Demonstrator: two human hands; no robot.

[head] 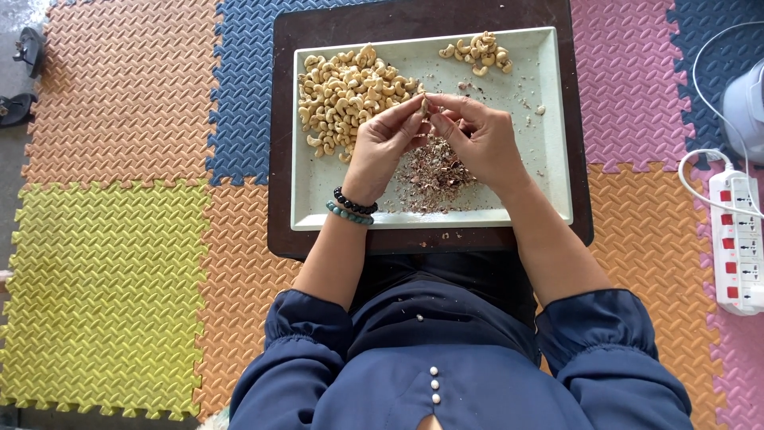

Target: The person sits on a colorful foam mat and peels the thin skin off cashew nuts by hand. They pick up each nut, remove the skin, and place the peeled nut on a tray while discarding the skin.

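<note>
Both hands meet over the middle of a pale green rectangular tray (549, 159), which rests on a dark brown board (318, 32) laid across the person's lap. The left hand (383, 143) and right hand (475, 135) pinch a single cashew nut (424, 104) between their fingertips, thumbs and forefingers closed narrowly on it from either side. The nut sits just above the tray's centre, close to the edge of the big heap of cashews (346, 91) that fills the tray's upper left corner. A smaller cluster of cashews (479, 52) lies well apart in the upper right corner. Beneath the hands spreads a pile of brownish skin flakes (434, 175). Two beaded bracelets (352, 207), one black and one green, circle the left wrist. A white power strip (736, 239) lies on the coloured foam mats (119, 239) to the right.
</note>
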